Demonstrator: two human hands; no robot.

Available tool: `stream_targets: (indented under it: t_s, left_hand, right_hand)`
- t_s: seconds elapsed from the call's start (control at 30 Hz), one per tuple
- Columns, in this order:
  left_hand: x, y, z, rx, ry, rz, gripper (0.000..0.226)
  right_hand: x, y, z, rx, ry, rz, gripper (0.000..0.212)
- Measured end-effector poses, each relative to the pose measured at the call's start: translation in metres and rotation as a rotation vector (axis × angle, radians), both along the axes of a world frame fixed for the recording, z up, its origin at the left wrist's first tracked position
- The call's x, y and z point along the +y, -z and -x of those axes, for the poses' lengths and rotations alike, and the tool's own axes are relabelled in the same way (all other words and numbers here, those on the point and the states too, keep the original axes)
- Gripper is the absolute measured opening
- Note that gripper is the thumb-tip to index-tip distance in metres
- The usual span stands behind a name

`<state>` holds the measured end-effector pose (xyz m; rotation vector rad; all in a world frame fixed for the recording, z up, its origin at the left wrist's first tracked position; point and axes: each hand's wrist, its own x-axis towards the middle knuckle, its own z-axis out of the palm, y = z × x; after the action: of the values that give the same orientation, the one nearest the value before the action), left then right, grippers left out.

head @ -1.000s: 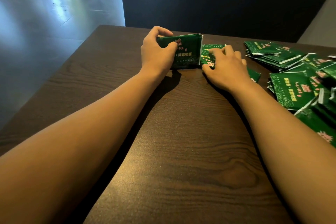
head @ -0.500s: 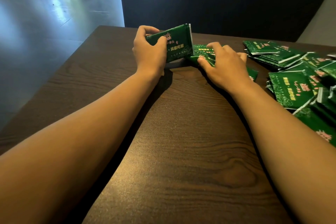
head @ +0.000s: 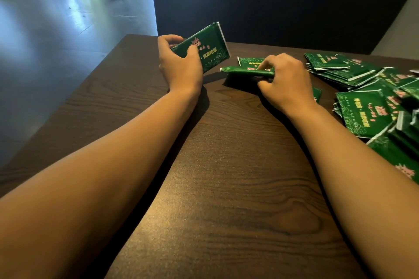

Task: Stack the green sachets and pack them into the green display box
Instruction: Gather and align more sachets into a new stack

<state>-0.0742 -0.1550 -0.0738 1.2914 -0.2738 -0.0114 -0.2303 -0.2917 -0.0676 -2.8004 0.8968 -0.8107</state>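
Lifted higher since 0.5 s ago: sachet stack, tilted, upper centre, gripped by left hand. Right hand fingers pinching one sachet edge-up, just above desk. Loose sachets heaped at right edge.

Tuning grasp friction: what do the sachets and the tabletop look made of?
Sachets: likely glossy printed foil or plastic laminate; they show sheen, crimped silvery edges and thin flexing, as in the stack the left hand grips. Table: dark wood-grain surface, satin finish; real wood or laminate can't be told.
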Motion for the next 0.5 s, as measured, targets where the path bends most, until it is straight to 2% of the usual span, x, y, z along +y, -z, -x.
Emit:
stream_targets:
  t_s: [0.2,0.33,0.4,0.47,0.5]
  left_hand:
    - [0.000,0.001,-0.002,0.012,0.024,0.001,0.022]
    - [-0.001,0.001,-0.001,-0.023,0.141,-0.028,0.018]
    - [-0.002,0.001,-0.001,-0.115,0.197,-0.100,0.015]
    - [-0.005,0.001,-0.001,-0.201,0.271,-0.169,0.007]
    - [-0.006,0.000,0.001,-0.222,0.338,-0.177,0.002]
  right_hand:
    - [-0.003,-0.002,0.003,-0.609,-0.038,-0.192,0.014]
    - [0.009,-0.010,0.002,-0.865,-0.140,-0.336,0.016]
    - [0.011,-0.010,-0.001,-0.759,-0.165,-0.376,0.016]
    - [0.008,-0.005,-0.004,-0.481,-0.140,-0.367,0.010]
    - [0.006,-0.001,-0.006,-0.355,-0.115,-0.337,0.014]
